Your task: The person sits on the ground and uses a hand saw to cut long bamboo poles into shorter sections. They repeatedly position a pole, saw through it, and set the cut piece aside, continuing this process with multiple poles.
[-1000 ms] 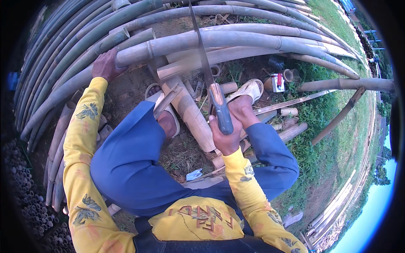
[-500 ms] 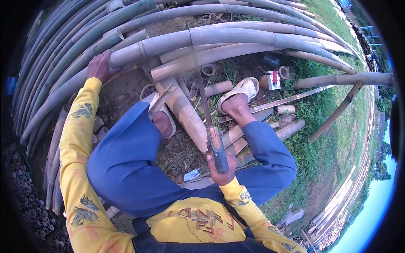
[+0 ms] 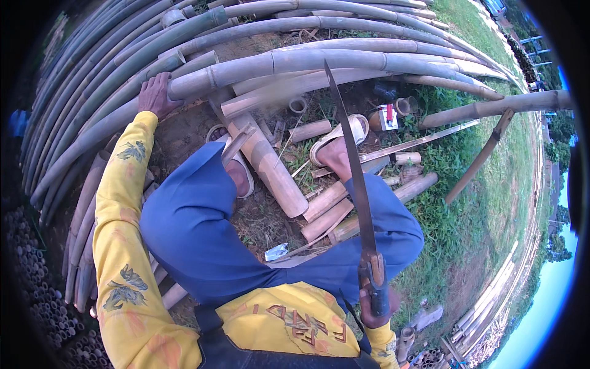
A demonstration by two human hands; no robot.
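We get bright daylight, pale washed grass (image 3: 507, 178) right, dim cut ends (image 3: 27, 261) left; fisheye bends bamboo poles (image 3: 332, 59), corners black.

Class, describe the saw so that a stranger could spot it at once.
Find the blue trousers, then the right hand at their lower right in the picture. The saw extends up from that hand, crossing in front of the trousers. Unlike the pale bamboo pieces nearby, it has a thin, dark, tapering blade.

R hand (image 3: 371, 316) part-hid. by saw (image 3: 359, 178)
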